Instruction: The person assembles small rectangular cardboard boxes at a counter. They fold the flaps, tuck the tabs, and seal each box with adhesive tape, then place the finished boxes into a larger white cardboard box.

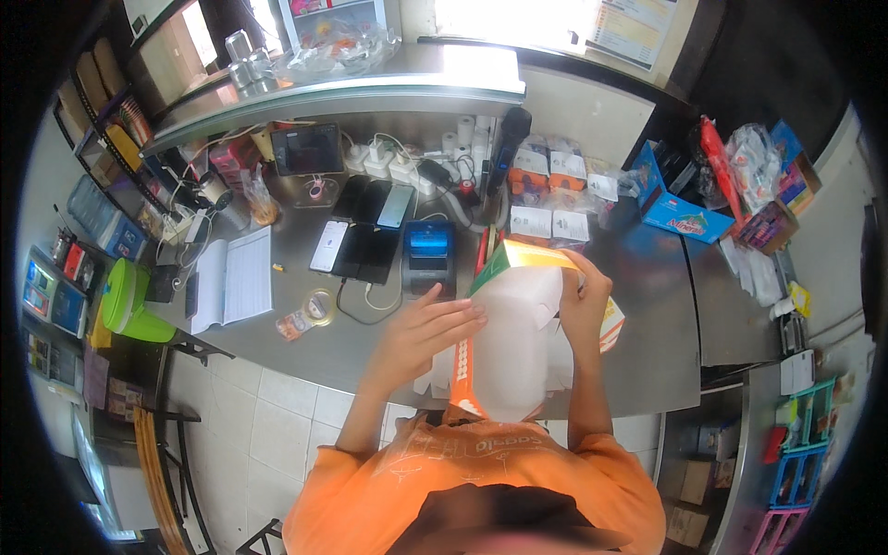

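A cardboard carton (pixel 516 333), white inside with orange, green and yellow outer faces, is held up over the counter's near edge, close to my body. My right hand (pixel 583 298) grips its upper right edge, fingers curled over the yellow flap. With fingers stretched out flat, my left hand (pixel 433 331) rests its fingertips against the carton's left side. Partly hidden behind my right hand, another orange and white printed carton piece (pixel 611 324) lies on the counter.
Beyond the carton, a blue and black portable printer (pixel 429 254) stands beside several phones (pixel 364 236). An open notebook (pixel 233 277) and tape rolls (pixel 321 303) lie to the left. Packed goods (pixel 549 225) and a blue box (pixel 683 219) of plastic bags occupy the right.
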A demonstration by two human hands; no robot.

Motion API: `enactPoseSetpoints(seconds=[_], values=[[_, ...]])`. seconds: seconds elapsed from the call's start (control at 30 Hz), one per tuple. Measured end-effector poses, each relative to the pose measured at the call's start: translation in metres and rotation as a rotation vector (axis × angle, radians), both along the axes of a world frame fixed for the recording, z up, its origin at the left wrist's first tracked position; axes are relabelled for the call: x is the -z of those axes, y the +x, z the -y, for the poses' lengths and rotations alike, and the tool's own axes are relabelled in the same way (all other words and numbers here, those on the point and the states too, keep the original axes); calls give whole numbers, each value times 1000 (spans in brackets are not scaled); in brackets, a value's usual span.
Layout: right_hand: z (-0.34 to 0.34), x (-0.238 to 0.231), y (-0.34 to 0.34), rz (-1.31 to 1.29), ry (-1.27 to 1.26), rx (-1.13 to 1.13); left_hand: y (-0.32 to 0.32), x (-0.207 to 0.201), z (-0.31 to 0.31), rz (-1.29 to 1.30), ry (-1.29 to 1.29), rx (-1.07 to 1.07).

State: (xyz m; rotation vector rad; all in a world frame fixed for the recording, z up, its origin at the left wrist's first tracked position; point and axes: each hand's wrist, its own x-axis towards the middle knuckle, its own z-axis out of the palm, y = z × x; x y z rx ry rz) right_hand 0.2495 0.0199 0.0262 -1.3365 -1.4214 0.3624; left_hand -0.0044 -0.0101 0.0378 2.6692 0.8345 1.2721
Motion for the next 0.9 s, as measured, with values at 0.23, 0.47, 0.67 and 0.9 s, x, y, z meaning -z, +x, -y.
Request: enactPoseSetpoints(seconds=[0.23, 0.47, 0.67, 0.9], values=[[6, 3, -26, -129, 34, -102, -4, 17, -4, 145, -126, -26], [34, -13, -33, 184, -267, -734, -23, 24, 1, 372, -805, -163], [27, -7, -46, -57, -117, -837, -22, 26, 0, 451, -609, 21], [30, 3, -34, 61, -132, -564, -21, 46, -20, 542, -1162, -223]])
